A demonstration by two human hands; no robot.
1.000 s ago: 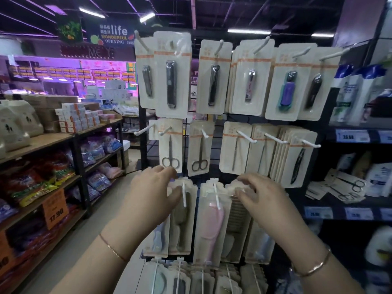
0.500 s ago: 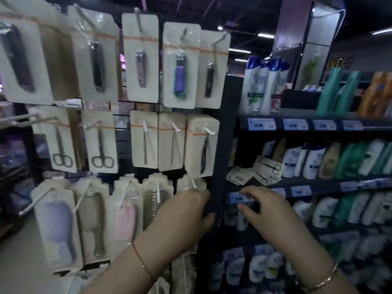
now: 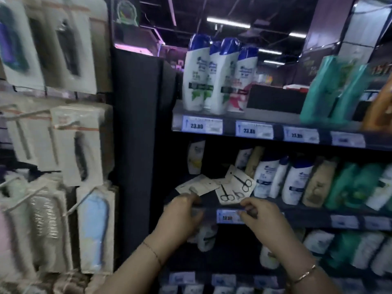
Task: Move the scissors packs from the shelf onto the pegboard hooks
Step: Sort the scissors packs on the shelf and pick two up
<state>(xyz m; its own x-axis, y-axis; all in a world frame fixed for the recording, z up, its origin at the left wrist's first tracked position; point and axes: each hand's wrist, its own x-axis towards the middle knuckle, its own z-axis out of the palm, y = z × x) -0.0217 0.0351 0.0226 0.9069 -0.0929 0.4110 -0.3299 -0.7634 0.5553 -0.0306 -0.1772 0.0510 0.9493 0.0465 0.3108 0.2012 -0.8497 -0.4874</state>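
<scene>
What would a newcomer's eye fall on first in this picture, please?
The loose scissors packs heaped on the middle shelf draw the eye first. The left hand and right hand reach toward them from below. White, blue-capped shampoo bottles stand on the top shelf.

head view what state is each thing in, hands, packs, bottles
scissors packs, lying in a loose heap on the shelf, not hung
left hand, at the heap's left edge, grip unclear in blur
right hand, fingers loosely curled, empty
shampoo bottles, upright
pegboard packs, hanging
</scene>
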